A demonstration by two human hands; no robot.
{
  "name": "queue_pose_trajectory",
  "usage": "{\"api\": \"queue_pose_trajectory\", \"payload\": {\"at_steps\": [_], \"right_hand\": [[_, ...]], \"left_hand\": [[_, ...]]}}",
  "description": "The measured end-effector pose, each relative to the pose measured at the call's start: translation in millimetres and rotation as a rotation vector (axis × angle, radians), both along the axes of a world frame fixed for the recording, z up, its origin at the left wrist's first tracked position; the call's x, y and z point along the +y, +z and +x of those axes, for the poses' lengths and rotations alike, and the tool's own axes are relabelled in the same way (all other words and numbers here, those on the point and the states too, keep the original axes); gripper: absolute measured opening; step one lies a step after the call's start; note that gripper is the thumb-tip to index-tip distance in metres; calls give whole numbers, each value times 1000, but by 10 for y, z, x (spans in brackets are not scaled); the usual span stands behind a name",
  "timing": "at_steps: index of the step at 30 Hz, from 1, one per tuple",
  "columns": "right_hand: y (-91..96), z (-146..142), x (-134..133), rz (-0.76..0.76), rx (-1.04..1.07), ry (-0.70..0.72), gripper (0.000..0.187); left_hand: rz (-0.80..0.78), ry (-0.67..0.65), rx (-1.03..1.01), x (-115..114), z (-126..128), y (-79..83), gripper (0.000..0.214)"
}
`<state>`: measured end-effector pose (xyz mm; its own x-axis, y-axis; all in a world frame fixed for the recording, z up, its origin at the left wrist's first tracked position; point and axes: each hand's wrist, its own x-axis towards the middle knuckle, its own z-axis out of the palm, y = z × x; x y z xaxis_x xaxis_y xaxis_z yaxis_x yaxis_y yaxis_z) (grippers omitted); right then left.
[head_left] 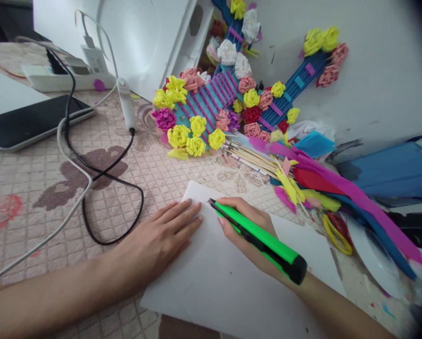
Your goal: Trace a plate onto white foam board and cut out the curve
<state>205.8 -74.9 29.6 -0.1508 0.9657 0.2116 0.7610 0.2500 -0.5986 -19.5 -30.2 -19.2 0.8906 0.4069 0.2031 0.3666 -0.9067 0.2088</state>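
A white sheet of paper (232, 282) lies on the patterned tablecloth in front of me. My left hand (161, 240) rests flat on the sheet's left edge, fingers stretched out together. My right hand (246, 233) is closed around a green and black utility knife (263, 240), whose tip touches the paper near the sheet's far corner. The knife's black end points back toward me.
A craft piece of blue and pink strips with paper flowers (211, 108) leans against the wall behind. Coloured paper strips (324, 188), wooden sticks (253, 157) and yellow-handled scissors (334, 233) lie at right. Cables (87, 174), a tablet (30, 120) and a power strip (66, 77) sit at left.
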Motion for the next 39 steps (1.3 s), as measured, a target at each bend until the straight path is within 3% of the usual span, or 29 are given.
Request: {"api": "queue_pose_trajectory", "payload": {"at_steps": [39], "right_hand": [[-78,-62,-278,25,-45,-70,28]], "left_hand": [[-15,7,-24,-3,19,54,43]]}}
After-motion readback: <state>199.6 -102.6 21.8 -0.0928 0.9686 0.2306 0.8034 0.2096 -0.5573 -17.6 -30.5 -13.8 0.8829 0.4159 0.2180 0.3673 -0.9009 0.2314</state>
